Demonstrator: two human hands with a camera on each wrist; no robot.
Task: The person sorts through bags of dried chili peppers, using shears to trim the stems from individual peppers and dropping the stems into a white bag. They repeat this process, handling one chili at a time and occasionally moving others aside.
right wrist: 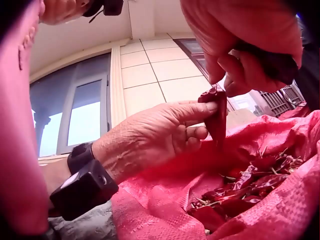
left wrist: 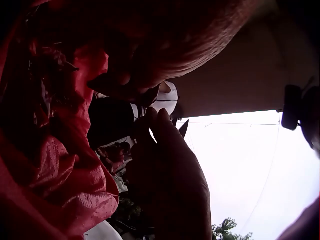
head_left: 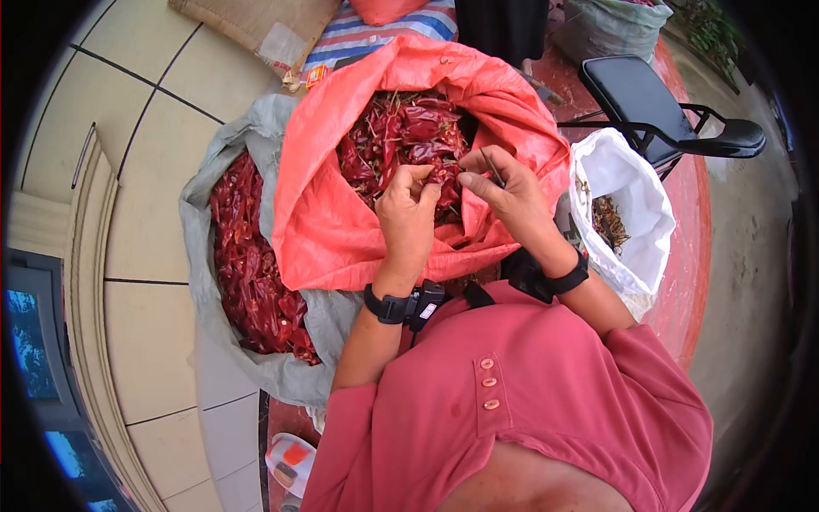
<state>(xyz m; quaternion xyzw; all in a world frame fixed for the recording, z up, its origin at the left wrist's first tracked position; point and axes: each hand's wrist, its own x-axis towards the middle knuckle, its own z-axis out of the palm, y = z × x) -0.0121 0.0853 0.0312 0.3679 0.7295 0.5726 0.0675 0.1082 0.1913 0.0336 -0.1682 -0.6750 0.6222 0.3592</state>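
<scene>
Over an open red woven sack [head_left: 320,200], my left hand [head_left: 405,218] pinches a dried red chili pepper [right wrist: 216,120] between thumb and fingers, its tip hanging down in the right wrist view. My right hand [head_left: 516,200] is close beside it, with thumb and fingertip right at the pepper's stem end. Curled fingers of that hand also hold a slim tool with a black handle [right wrist: 272,65]. A dark pointed end [left wrist: 184,128] sticks out past the right hand in the left wrist view. More dried chili peppers [head_left: 401,128] with stalks fill the sack below.
Left of the red sack stands a grey sack [head_left: 200,247] of red chilies. A white sack [head_left: 644,205] with brown stems inside [head_left: 607,224] is at the right, near a black folding chair [head_left: 636,94]. A white container [head_left: 290,465] sits at the lower left.
</scene>
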